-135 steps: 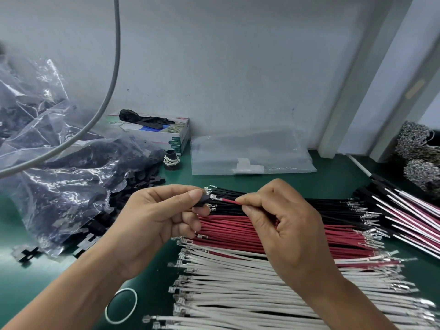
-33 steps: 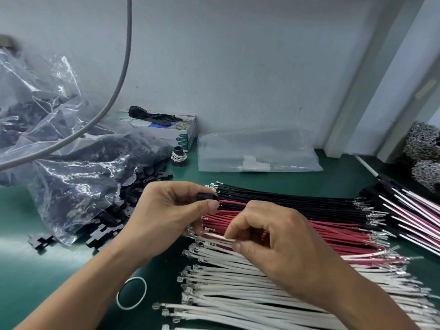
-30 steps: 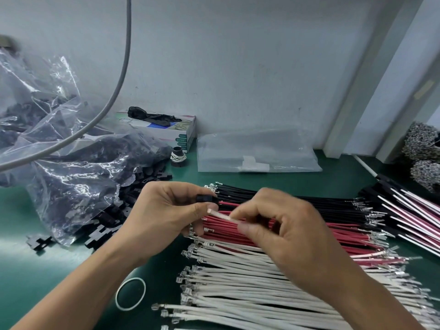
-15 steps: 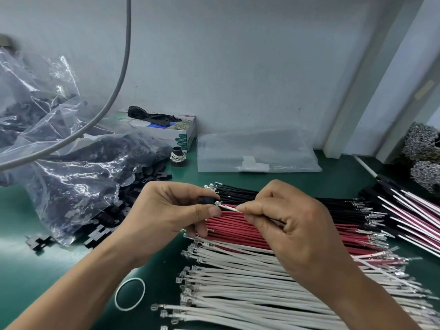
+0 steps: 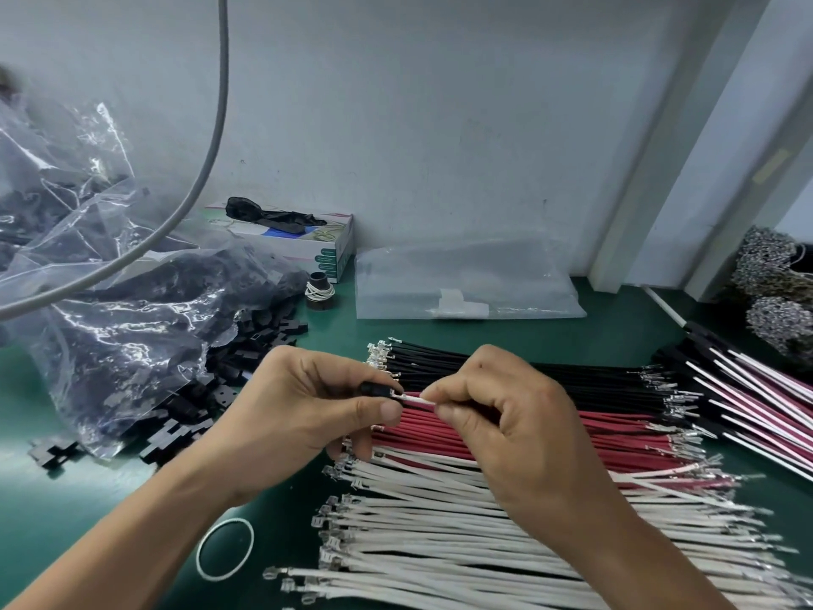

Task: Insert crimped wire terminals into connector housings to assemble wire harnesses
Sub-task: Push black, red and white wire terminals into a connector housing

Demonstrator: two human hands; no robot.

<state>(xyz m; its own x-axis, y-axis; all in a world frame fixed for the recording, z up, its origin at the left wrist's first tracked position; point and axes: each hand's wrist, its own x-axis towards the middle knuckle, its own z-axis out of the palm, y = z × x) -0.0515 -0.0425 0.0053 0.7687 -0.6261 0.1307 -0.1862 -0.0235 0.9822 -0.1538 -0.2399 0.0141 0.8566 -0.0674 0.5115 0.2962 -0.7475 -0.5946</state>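
Wire [image 5: 418, 399], white, is pinched by the right hand [image 5: 514, 416], pointing left into the black housing [image 5: 376, 389] pinched by the left hand [image 5: 308, 411].

Head view, close, forward-down over green bench [image 5: 616, 336].

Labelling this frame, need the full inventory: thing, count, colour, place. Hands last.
bench: one, green, under everything
black wires: a bundle, far row
red wires: a bundle, middle row
white wires: a bundle, near row
connector housings: a loose heap, black, left, spilling from bag
plastic bag: one, clear, left
flat bag: one, clear, by wall
box: one, white, by wall
rubber band: one, white, near left
finished harnesses: a pile, right edge
left hand: holds one black housing
right hand: pinches one white wire at the housing
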